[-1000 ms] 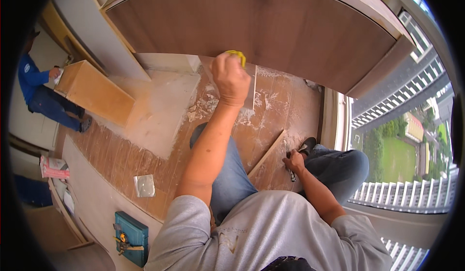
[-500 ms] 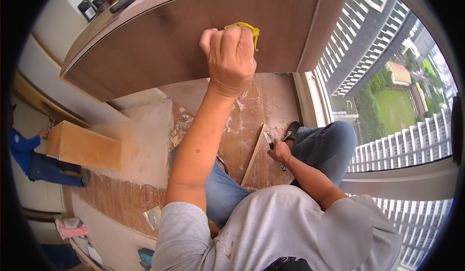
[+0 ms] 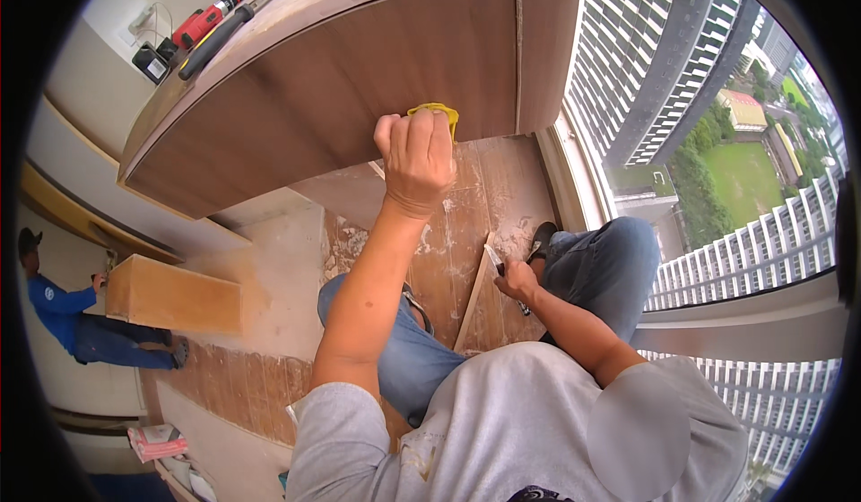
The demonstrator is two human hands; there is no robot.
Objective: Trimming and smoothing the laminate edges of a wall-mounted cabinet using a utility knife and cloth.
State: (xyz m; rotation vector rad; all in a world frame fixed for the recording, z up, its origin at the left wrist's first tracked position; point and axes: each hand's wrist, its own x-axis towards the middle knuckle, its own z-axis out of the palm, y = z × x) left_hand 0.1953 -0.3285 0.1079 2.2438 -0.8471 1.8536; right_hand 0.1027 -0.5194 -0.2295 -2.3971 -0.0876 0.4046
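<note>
My left hand (image 3: 417, 157) is closed around a thin, crumpled yellow cloth-like piece (image 3: 439, 112). It presses this piece against the brown wood-grain panel (image 3: 350, 71), close to the panel's lower edge. What the yellow piece is made of I cannot make out. Low beside my bent right knee, my right hand (image 3: 518, 282) is closed on a bladed hand tool (image 3: 494, 258) with a dark handle and a pale, narrow blade. The tool's exact kind is unclear, as my fingers cover part of it. A wooden strip (image 3: 475, 291) lies on the floor next to that hand.
A red drill (image 3: 208, 19) and a black-and-yellow hand tool (image 3: 215, 43) lie on top of the panelled unit. Dust and scraps litter the wooden floor (image 3: 448, 224). A window (image 3: 735, 143) is at right. At far left, a person in blue (image 3: 58, 300) stands by a wooden box (image 3: 175, 294).
My left hand has moved the yellow piece down and to the right along the panel. The view has shifted, showing more of the drill. My right hand stays about where it was.
</note>
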